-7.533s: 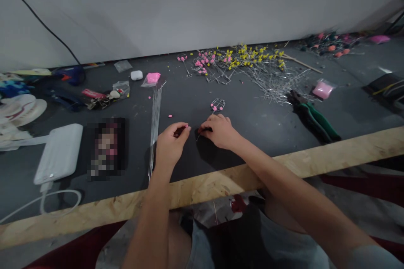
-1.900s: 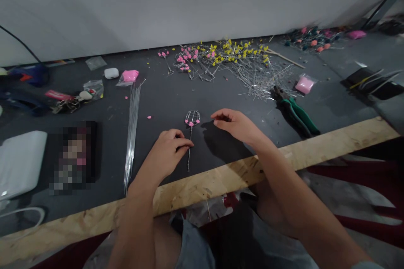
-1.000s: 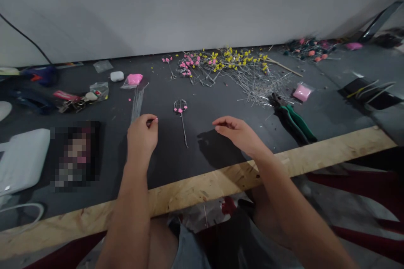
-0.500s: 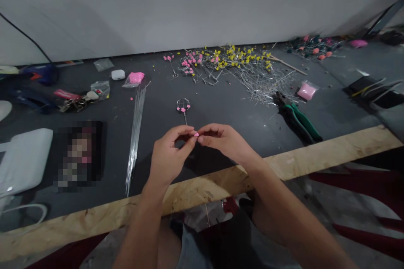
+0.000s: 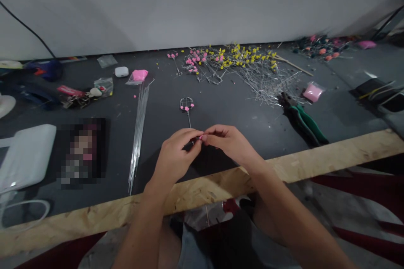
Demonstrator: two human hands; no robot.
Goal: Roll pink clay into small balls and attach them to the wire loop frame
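Pinching 1 pink bit (image 5: pixel 201 137) with left hand (image 5: pixel 178 150) and right hand (image 5: pixel 232 143), near wire frame (image 5: pixel 187 108). Cannot read red tag (image 5: pixel 70 90), too blurred.

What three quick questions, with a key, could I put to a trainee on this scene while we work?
1. What colour is the small piece where the left hand and right hand meet?

2. True or false: the pliers lie between the bundle of straight wires and the wire cage just beyond the hands.

3. How many pink blobs show on that cage? a) one b) three c) six

Key: 1. pink; 2. false; 3. b
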